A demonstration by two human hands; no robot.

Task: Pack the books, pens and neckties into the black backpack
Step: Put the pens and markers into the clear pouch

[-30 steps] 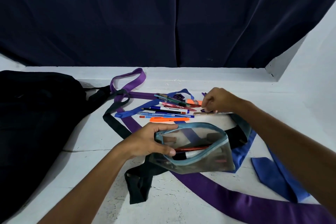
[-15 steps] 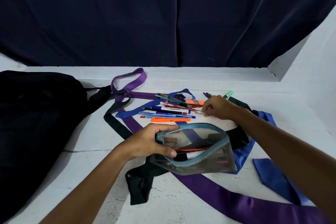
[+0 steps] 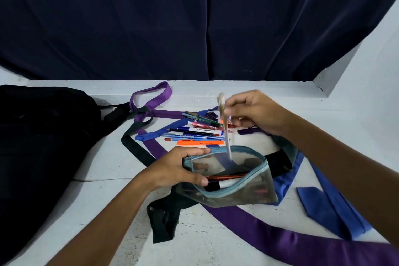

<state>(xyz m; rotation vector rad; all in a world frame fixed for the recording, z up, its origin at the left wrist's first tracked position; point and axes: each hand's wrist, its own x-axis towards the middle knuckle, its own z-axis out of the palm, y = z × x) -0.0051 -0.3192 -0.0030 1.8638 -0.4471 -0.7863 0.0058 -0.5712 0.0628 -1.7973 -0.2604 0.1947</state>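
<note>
Dropping a pale pen (image 3: pixel 224 127) into the clear pouch (image 3: pixel 233 181), nib end down, so it slides in lengthwise beside the red pen (image 3: pixel 226 177) already inside. My right hand (image 3: pixel 257 112) pinches the pen near its top, held above the pouch mouth; the pen is blurred, so colour and type are hard to tell. My left hand (image 3: pixel 174 170) grips the pouch's left rim, thumb on the near lip and fingers over the far lip, spreading the zip edge open so the pen has a gap to enter. The pouch sits on the black necktie (image 3: pixel 162 218) and the purple necktie (image 3: pixel 287 237), near centre of the white table (image 3: pixel 103 157). Loose pens (image 3: pixel 194 131) lie just beyond the pouch in a rough row, close enough to reach one by one. A blue necktie (image 3: pixel 328 211) lies at near right. The black backpack (image 3: pixel 43 140) waits at left, well apart from the pouch; nothing seen going into it yet. No books visible. My guess: finish bagging pens, zip, then move the pouch to the backpack.
</note>
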